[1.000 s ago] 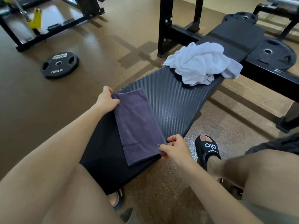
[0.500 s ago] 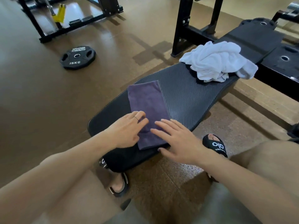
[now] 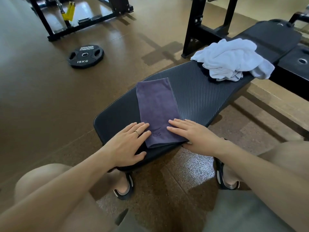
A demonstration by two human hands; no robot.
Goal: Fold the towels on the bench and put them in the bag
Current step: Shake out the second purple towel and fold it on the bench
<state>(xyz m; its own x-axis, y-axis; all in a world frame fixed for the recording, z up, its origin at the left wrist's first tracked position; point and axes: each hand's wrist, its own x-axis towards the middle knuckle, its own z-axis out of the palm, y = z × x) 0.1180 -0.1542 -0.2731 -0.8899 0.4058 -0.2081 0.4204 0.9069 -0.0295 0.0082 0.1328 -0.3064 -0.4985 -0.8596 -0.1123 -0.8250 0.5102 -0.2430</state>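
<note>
A purple towel [image 3: 156, 108], folded into a long strip, lies flat on the near end of the black bench [image 3: 197, 96]. My left hand [image 3: 128, 144] rests flat at the towel's near left edge, fingers straight, partly on the bench pad. My right hand [image 3: 192, 133] lies flat on the towel's near right corner, fingers straight. A crumpled white towel [image 3: 232, 59] sits in a heap farther along the bench. No bag is in view.
A black 15 kg weight plate [image 3: 86, 56] lies on the brown floor to the left. Black rack frames [image 3: 197, 25] stand behind the bench, and another plate [image 3: 301, 61] is at the right. My feet in sandals [image 3: 123, 186] are under the bench end.
Both hands left the towel's far-left and near-right corners, came together at its near end and now lie flat on it. The view has shifted back from the bench.
</note>
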